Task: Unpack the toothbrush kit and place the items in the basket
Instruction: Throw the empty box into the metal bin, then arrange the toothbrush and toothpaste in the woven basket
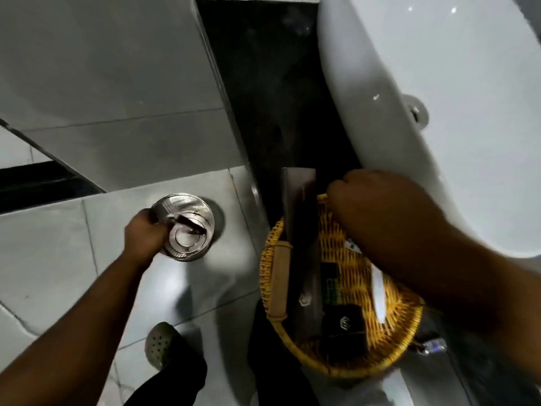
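The task looks well along: the woven basket [342,363] already holds a dark small box [344,319], a white toothbrush-like stick [378,291] and a long grey package [298,230], so little seems left. The right hand [380,206] reaches over the basket's far rim; its fingers are curled under and hidden, so I cannot tell what they grip. The left hand [145,232] has its fingers closed on the steel bin lid [187,230], down on the floor [52,244].
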A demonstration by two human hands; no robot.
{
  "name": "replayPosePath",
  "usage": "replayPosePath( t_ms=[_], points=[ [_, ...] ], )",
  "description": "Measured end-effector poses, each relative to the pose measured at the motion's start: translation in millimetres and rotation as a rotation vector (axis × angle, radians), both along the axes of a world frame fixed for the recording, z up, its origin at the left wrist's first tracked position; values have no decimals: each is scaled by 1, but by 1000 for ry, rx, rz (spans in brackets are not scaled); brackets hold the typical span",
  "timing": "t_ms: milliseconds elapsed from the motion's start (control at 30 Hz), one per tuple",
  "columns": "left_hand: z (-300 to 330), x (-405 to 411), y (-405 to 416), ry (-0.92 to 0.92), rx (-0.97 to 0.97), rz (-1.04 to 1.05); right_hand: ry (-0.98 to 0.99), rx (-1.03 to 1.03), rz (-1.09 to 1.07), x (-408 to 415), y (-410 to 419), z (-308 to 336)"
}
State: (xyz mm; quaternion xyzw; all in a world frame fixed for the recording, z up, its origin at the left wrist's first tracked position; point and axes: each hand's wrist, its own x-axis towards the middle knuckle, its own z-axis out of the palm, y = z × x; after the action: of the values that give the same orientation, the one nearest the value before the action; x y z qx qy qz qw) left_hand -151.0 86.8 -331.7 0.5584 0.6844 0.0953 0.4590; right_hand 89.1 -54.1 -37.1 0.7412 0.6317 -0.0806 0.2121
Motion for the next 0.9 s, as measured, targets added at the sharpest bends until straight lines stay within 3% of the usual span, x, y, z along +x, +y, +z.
replayPosePath(
  t_ms=[100,200,267,400,533,733,900],
  points=[
    [61,-4,-18,-224,87,279,-9,-76,63,-8,0,12],
    [152,0,-62,-413,209,337,-15,-40,85,-10,-7,34],
    [211,10,-101,-499,238,211,-21,17,83,-9,-11,50],
    [284,53,-171,-535,192,-229,25,103,85,1,-25,81],
    [303,99,-195,-472,49,-466,11,250,62,15,-36,94],
    [311,136,-191,-487,11,-451,118,318,22,25,-56,81],
    [308,146,-195,-550,-233,-347,250,361,-73,36,-58,73]
  ],
)
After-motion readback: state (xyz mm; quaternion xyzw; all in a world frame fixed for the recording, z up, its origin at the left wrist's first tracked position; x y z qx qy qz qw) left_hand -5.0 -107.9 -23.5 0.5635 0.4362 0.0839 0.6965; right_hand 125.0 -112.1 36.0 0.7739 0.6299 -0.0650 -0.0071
